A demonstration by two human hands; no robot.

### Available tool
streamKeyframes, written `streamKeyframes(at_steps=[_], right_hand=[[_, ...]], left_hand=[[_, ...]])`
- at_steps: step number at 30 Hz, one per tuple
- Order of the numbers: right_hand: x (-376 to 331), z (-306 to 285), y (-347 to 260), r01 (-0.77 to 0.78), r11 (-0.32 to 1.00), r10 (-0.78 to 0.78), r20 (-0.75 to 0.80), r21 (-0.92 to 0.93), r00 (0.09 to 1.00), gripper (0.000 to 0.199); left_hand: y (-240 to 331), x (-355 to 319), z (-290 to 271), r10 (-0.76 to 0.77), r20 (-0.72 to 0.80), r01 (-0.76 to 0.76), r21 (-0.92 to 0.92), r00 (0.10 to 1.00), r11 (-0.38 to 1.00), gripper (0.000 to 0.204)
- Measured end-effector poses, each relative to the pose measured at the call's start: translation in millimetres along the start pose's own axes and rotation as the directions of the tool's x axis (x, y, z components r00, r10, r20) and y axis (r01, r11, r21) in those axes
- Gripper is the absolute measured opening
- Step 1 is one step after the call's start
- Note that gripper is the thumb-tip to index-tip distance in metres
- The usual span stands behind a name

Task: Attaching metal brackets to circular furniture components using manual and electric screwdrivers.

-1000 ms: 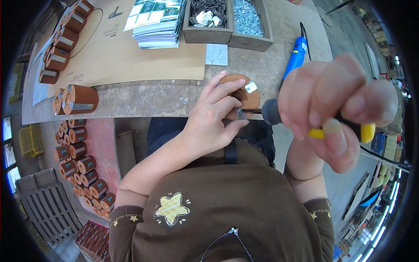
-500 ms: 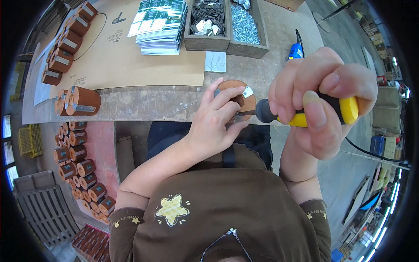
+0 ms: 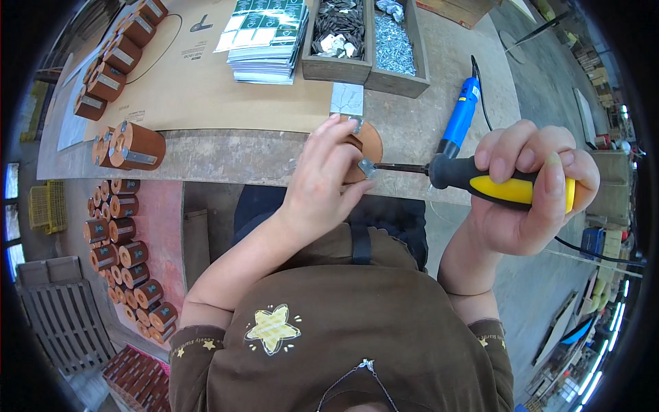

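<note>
My left hand (image 3: 326, 165) grips a round brown wooden piece (image 3: 372, 141) at the table's front edge, with its fingers wrapped over the left side. Small metal fittings (image 3: 366, 167) show on the piece beside my fingertips. In my right hand (image 3: 539, 185) is a yellow and black screwdriver (image 3: 494, 187), held level by its handle. Its thin shaft points left, and the tip meets the nearer metal fitting; whether a screw sits there is too small to tell. My left fingers hide part of the wooden piece.
A blue electric screwdriver (image 3: 461, 113) lies on the table, its cord trailing. Farther back are wooden trays of dark pieces (image 3: 340, 31) and screws (image 3: 395, 51), and a stack of printed sheets (image 3: 268, 41). Brown wooden cylinders (image 3: 141, 147) stand at left, with more on a lower pink surface (image 3: 161, 233).
The screwdriver's shaft, mostly hidden before, now shows at length, and its handle sits farther right. The wooden piece has shifted slightly left and turned. More of the blue electric screwdriver is visible.
</note>
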State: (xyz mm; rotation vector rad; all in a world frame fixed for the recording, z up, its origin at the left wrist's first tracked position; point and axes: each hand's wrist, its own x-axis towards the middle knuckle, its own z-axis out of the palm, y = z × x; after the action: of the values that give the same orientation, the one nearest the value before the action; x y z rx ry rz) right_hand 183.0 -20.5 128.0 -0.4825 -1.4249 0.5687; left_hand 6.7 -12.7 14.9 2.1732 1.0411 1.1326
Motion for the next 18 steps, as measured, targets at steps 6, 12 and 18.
streamKeyframes(at_steps=[6,12,18], right_hand=[[-1.4,0.6,-0.5,0.007,1.000,-0.007,0.051,0.000,0.999,0.010],[-2.5,9.4,3.8,-0.034,0.999,0.032,0.066,0.017,0.997,0.008],[-1.8,17.3,9.8,-0.039,0.999,0.036,0.079,0.033,0.996,0.008]], left_hand=[[-7.2,4.6,-19.2,0.059,0.109,-0.059,-0.006,0.992,0.998,0.032],[-5.3,6.7,-24.0,0.032,0.195,-0.007,-0.126,0.980,0.992,0.029],[-7.3,1.9,-17.6,0.019,0.116,-0.010,-0.085,0.993,0.996,0.029]])
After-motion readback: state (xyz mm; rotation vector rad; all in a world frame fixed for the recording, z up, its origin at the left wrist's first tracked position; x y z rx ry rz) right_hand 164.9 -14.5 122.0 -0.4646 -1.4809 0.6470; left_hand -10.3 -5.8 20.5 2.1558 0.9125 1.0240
